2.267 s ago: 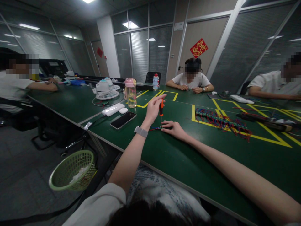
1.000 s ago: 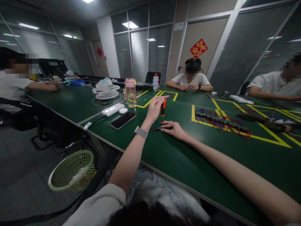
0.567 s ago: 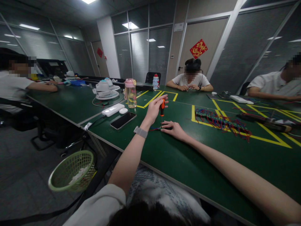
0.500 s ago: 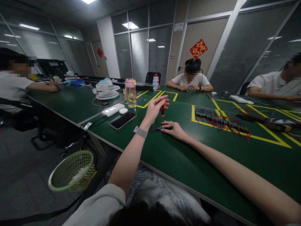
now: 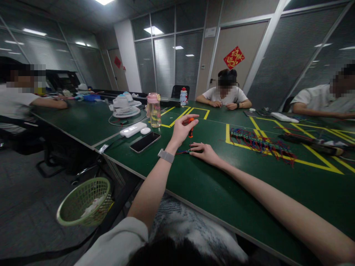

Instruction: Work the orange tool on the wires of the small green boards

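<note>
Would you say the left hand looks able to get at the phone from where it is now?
Probably yes: the phone lies flat beside the left hand, with bare table between, but that hand holds a screwdriver.

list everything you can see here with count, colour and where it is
table: one, dark green with yellow tape lines, across the room
phone: one, black, near table edge left of the hands
power strip: one, white, behind the phone
bottle: one, clear with pink lid, behind the power strip
fans: two, white, left of the bottle
wire bundle: one pile, red, blue and green, on the yellow tape at right
basket: one, light green, on the floor at left
other people: three, in white tops, seated round the table
screwdriver: one, orange and black, upright in the left hand
small wires: a few, red and blue, at the right hand
left hand: fingers round the screwdriver
right hand: flat on the table, on the small wires
</note>
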{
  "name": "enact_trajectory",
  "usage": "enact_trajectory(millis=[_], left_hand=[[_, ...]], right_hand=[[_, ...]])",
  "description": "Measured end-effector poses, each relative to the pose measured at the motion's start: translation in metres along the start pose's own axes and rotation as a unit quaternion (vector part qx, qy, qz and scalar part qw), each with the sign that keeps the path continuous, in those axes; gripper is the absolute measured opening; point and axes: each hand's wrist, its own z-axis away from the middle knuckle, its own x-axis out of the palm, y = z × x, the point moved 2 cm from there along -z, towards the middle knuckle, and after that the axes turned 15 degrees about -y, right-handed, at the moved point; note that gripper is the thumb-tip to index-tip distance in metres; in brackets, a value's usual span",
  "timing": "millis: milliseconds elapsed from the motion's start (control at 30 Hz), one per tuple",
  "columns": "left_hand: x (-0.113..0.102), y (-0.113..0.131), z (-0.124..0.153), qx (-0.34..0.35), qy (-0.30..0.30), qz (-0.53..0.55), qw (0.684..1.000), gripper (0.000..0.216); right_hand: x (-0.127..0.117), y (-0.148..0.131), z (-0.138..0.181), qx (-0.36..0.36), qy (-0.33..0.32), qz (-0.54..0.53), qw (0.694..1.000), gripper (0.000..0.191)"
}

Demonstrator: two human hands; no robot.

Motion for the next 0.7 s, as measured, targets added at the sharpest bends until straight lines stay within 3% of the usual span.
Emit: enact_trajectory(millis=[100,300,533,700], left_hand=[[-0.0030,0.0023,0.0001,0.013,0.037,-0.063,0.997,0.021],[0.0029,-0.0013,-0.0017,-0.015,-0.034,0.077,0.996,0.030],[-0.0014,0.0056,0.0008,0.020,0.042,-0.102,0.994,0.021],[0.0036,0.0020,-0.0007,-0.006,-0.019,0.010,1.000,0.031]], right_hand=[[0.0003,0.0009,-0.0002,-0.002,0.003,-0.003,1.000,0.021],[-0.0005,-0.0003,-0.0001,-0.001,-0.007,0.003,1.000,0.022],[-0.0005,-0.0015,0.0005,-0.002,-0.003,-0.001,1.000,0.023],[-0.0007,-0.0019,0.0003,0.002,-0.005,0.004,1.000,0.022]])
